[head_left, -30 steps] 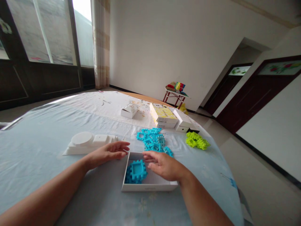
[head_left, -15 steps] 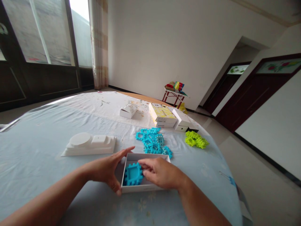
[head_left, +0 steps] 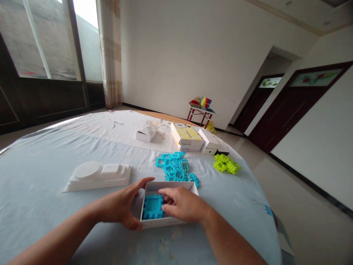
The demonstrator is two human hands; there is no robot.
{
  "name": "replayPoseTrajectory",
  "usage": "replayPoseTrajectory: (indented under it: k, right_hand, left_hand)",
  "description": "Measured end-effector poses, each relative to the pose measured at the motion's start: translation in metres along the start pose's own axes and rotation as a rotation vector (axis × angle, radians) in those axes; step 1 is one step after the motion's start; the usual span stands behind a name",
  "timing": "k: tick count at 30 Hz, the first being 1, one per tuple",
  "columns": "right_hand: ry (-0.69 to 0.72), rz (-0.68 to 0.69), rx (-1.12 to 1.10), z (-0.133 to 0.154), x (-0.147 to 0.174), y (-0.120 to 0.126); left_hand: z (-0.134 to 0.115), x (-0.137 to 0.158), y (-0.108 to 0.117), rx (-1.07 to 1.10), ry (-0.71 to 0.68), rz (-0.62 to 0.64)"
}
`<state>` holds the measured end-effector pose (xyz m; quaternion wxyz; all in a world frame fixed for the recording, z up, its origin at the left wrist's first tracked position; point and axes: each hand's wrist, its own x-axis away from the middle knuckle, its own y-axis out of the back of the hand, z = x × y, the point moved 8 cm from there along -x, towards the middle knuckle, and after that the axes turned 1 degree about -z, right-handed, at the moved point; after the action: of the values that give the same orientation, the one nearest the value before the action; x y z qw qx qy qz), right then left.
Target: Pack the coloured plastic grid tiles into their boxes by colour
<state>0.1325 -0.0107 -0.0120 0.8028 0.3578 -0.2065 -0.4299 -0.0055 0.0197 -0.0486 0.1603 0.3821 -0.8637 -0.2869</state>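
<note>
In front of me an open white box [head_left: 176,221] sits on the table. My left hand [head_left: 128,206] grips its left end, thumb at the near corner and fingers at the far corner. Inside, at the left, lies a blue toothed square building block [head_left: 153,207]. My right hand [head_left: 179,202] reaches into the box, its fingers and thumb at the block's right edge; some fingertips are hidden. Just beyond the box is a loose pile of blue building blocks [head_left: 173,165].
Green building blocks [head_left: 226,164] lie to the right. Left of the box is a white moulded piece [head_left: 100,173]. Farther back stand a yellow and white box [head_left: 187,134], another white box [head_left: 211,141] and a small white box [head_left: 146,133]. The round table has a light blue cloth [head_left: 41,198].
The block in the box now sits flatter against the left end, with my right hand still at its edge. My view has shifted slightly. My left hand keeps its place on the box.
</note>
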Motion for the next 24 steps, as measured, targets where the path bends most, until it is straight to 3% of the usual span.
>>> replayPoseTrajectory:
  k: [5,10,12,15,18,22,24]
  right_hand:
    - [-0.018,0.018,-0.090,-0.001,0.005,0.019]
    - [-0.158,-0.434,0.007,-0.049,0.020,0.096]
    - [-0.264,-0.479,0.088,-0.079,0.026,0.108]
    - [-0.339,-0.366,0.158,-0.112,0.026,0.102]
    - [-0.255,-0.256,0.216,-0.114,0.017,0.085]
    - [-0.164,-0.302,0.274,-0.106,0.002,0.069]
    - [-0.123,-0.322,0.290,-0.105,-0.006,0.060]
  left_hand:
    - [0.008,0.000,0.001,0.017,-0.022,0.011]
    - [0.022,0.005,0.010,0.010,0.009,0.038]
    - [0.027,0.009,0.018,0.029,0.032,0.033]
    - [0.029,0.013,0.029,0.085,0.046,0.050]
    - [0.020,0.014,0.033,0.189,0.029,0.103]
    - [0.001,0.012,0.029,0.445,-0.006,0.192]
    - [0.004,0.009,0.030,0.522,0.059,0.156]
